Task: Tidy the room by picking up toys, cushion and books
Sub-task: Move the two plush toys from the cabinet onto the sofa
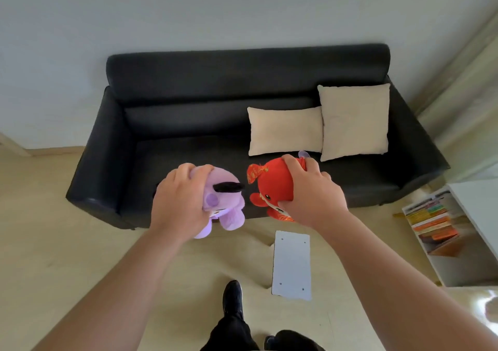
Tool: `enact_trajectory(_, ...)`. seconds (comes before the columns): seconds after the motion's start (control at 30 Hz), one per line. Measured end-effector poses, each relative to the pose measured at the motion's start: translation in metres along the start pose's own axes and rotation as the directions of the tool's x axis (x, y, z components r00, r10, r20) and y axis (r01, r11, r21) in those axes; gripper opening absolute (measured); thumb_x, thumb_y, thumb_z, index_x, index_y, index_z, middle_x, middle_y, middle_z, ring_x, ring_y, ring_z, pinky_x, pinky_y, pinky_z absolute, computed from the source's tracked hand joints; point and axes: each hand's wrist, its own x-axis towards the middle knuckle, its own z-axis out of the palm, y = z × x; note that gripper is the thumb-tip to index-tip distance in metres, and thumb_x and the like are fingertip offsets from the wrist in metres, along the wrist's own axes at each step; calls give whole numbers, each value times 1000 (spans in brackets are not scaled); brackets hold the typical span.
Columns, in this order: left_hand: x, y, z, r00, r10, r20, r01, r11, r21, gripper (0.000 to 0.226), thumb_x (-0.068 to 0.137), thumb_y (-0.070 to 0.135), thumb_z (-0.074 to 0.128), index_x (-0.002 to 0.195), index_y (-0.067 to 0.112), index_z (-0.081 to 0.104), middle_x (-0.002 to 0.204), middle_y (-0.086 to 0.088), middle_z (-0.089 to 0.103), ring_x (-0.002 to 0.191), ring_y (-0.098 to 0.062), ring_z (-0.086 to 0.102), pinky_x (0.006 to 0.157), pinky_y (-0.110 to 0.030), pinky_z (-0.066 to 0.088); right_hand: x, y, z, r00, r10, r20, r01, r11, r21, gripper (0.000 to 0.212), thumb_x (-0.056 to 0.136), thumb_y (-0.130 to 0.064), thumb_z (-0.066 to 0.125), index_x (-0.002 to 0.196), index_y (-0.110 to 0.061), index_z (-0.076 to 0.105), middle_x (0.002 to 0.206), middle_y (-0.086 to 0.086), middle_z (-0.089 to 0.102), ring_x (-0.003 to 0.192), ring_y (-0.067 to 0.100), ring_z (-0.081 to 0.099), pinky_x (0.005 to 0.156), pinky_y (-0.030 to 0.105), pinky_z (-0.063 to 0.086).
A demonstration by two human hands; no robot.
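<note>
A dark sofa (188, 124) stands against the wall. On its right half are a bigger cushion (354, 121), upright, and a smaller cushion (284, 131) touching its side. A white shelf (463, 264), cut off at the right edge, holds books (431, 221) too blurred to read. A pale panel (291, 264) lies on the floor. Before the seat, the left hand (179, 199) holds a purple plush toy (223, 202), fingers curled over and hiding its top. The right hand (310, 189) grips a red plush toy (269, 186), covering its right side.

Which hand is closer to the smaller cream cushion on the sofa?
The right. The right hand, gripping the red plush, is just below the smaller cushion in view; the left hand, gripping the purple plush, is farther left.
</note>
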Motion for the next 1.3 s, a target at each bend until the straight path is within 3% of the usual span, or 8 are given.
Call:
enact_trajectory(0.37, 104, -41, 9, 994, 96, 58, -92, 994, -60, 57, 74, 35, 68, 128, 26, 52, 113, 0, 55, 98, -24, 55, 79, -33, 42, 75, -32, -2, 991, 124, 50, -123, 992, -10, 94, 80, -58, 72, 152, -40, 14, 163, 4, 15, 123, 40, 51, 87, 49, 55)
enact_trajectory(0.5, 120, -47, 9, 994, 108, 26, -107, 992, -64, 52, 75, 34, 69, 125, 24, 55, 111, -2, 57, 96, -23, 56, 75, -30, 39, 90, -37, -2, 994, 107, 39, -106, 994, -19, 94, 80, -57, 73, 152, -39, 15, 161, 4, 19, 122, 39, 52, 87, 49, 55)
enact_trajectory(0.83, 154, -69, 18, 998, 56, 17, -56, 998, -32, 59, 68, 38, 73, 121, 32, 48, 108, 3, 54, 93, -23, 55, 75, -37, 52, 128, -39, -8, 997, 67, 29, -67, 998, -14, 92, 79, -56, 74, 150, -39, 17, 160, 3, 19, 123, 40, 52, 87, 50, 54)
enact_trajectory(1.3, 212, -16, 56, 1000, -22, 14, 21, 999, 35, 52, 70, 34, 72, 119, 24, 56, 104, -1, 58, 88, -23, 57, 72, -34, 48, 218, 25, -10, 991, -83, 101, 90, 994, -62, 95, 79, -59, 74, 150, -40, 14, 163, 4, 15, 125, 40, 52, 89, 50, 55)
